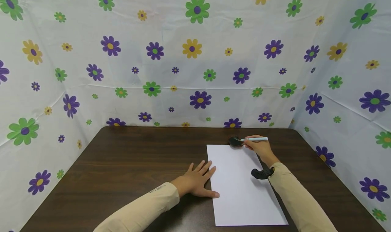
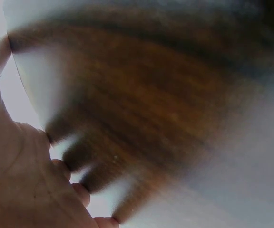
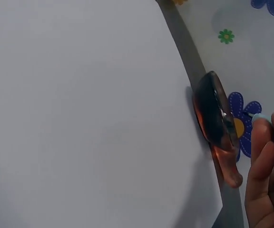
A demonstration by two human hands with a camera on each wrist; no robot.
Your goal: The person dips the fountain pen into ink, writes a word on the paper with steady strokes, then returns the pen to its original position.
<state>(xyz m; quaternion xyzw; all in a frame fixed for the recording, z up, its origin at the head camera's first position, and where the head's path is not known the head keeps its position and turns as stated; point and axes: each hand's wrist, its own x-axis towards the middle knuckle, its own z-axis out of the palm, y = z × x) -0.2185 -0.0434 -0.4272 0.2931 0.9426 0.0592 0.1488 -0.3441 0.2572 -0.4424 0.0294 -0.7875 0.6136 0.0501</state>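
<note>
A white sheet of paper (image 1: 238, 191) lies lengthwise on the dark wooden table. My left hand (image 1: 198, 181) rests on its left edge, fingers spread, palm over the table; in the left wrist view the thumb and fingertips (image 2: 82, 192) also show spread. The right hand (image 1: 261, 149) pinches a pale marker (image 1: 256, 139) above the paper's far right corner. In the right wrist view the dark tip of the marker (image 3: 263, 116) points toward a glossy dark rounded object (image 3: 215, 111) with a short stubby handle. That same object (image 1: 235, 141) lies at the paper's far edge.
A white curtain (image 1: 171, 32) with green, purple and yellow flowers hangs behind and beside the table (image 1: 122, 164). A black strap-like device (image 1: 262, 173) sits on the right wrist and hangs over the paper.
</note>
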